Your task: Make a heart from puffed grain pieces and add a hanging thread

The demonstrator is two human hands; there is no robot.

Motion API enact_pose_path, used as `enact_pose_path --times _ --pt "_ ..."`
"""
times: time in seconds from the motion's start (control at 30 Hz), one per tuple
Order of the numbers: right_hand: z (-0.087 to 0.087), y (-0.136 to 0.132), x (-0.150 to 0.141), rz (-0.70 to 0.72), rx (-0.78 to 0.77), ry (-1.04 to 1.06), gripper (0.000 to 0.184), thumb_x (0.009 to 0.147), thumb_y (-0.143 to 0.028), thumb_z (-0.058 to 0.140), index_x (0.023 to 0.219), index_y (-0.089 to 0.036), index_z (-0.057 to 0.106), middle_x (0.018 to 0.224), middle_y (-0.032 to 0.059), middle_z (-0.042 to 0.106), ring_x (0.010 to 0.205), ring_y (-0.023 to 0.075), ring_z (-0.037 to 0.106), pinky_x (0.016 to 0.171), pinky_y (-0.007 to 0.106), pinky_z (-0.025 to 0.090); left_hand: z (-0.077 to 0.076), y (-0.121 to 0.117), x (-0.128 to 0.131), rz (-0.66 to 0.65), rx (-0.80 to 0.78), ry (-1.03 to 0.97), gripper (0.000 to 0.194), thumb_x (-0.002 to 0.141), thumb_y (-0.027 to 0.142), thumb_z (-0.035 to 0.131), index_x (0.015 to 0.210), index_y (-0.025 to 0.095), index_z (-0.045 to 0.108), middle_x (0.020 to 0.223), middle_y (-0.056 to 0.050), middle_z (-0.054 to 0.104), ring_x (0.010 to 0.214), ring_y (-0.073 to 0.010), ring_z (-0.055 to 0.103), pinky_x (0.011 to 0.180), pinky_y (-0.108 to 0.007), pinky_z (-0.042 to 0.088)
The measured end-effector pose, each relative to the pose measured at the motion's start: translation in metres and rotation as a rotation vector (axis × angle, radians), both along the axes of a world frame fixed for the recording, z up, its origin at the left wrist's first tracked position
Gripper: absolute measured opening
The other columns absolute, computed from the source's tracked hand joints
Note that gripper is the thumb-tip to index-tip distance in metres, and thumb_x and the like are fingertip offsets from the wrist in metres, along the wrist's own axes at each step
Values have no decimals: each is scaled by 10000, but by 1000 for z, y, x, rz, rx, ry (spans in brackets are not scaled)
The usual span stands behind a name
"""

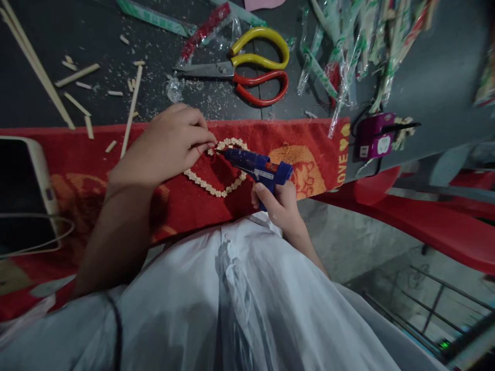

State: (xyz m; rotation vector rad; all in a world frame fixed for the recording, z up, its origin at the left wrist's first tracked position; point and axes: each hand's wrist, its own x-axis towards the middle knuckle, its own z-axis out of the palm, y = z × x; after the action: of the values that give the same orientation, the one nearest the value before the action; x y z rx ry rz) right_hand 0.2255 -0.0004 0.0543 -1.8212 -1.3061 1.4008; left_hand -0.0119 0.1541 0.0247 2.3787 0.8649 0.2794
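Note:
My right hand point(279, 203) is wrapped round the handle of a blue glue gun point(251, 164), its nozzle pointing left. The nozzle tip is close to the fingertips of my left hand point(174, 141). Those fingertips are pinched together at the upper left of a heart-shaped outline of small pale wooden pieces point(216, 193). A thin red strand shows by the pinch; what exactly the fingers hold is hidden. The heart lies on a red cloth point(185, 211) with orange patterns.
Scissors point(232, 67) with one yellow and one red handle lie beyond the cloth. Cut chopsticks point(133, 108) and crumbs are scattered at left, near a phone point(27, 190). Plastic wrappers point(340, 51) and a purple plug adapter point(375, 136) lie at right, above a red chair point(417, 221).

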Motion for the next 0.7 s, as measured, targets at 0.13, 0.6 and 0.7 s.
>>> enact_pose_path --times 0.13,0.6,0.7 --pt "-1 0 0 -5 6 7 562 986 -665 555 627 -234 577 550 10 637 522 138 573 558 296 428 -4 1 -2 8 -42 -48 361 1088 401 466 1149 269 797 1130 -39 712 1216 -248 639 1134 -429 514" --pt "-4 -3 2 3 30 27 504 1008 -581 559 643 -233 574 565 13 624 536 144 573 567 309 425 -4 1 12 357 -352 -503 567 926 289 650 1458 302 456 1309 -25 670 774 -67 674 743 -288 634" --pt "-4 -2 2 9 10 6 495 1001 -578 556 648 -232 579 572 17 632 546 145 578 573 310 427 1 4 12 342 -313 -552 610 981 242 576 1529 364 335 1519 -6 528 969 -75 751 908 -331 666"
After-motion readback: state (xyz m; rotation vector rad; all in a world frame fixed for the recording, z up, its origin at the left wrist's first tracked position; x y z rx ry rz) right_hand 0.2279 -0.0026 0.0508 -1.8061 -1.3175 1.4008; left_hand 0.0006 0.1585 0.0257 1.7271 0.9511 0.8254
